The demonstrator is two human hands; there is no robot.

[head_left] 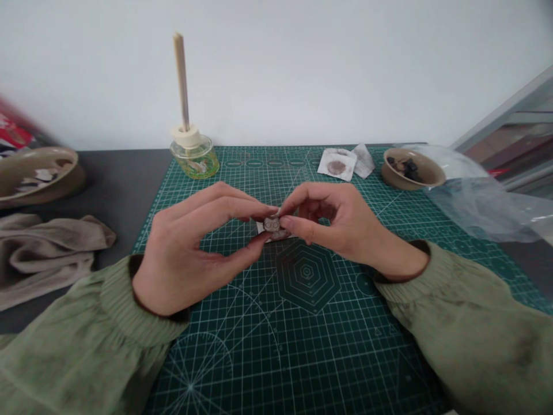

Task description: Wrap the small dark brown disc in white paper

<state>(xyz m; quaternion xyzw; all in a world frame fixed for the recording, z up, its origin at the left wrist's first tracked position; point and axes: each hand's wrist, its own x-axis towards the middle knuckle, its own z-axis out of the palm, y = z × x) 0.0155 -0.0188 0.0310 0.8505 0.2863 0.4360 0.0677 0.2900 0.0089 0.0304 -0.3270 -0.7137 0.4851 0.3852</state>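
Over the middle of the green cutting mat (242, 357), a small grey-brown piece (272, 225) with pale curved outlines sits between my two hands. My left hand (194, 248) reaches in from the left, its index finger at the top edge and its thumb at the lower left of the piece. From the other side, my right hand (334, 222) pinches the right end between thumb and index finger. Just behind and below it shows a white paper (260, 228), mostly covered by the fingers. What the piece is made of cannot be made out.
A reed diffuser (194, 155) stands at the back left. White papers (337, 163), one with a brown round mark, lie at the back right, near a bowl of dark bits (412, 170) and clear plastic (484, 202). Leftward are another bowl (64, 173) and a cloth (47, 253).
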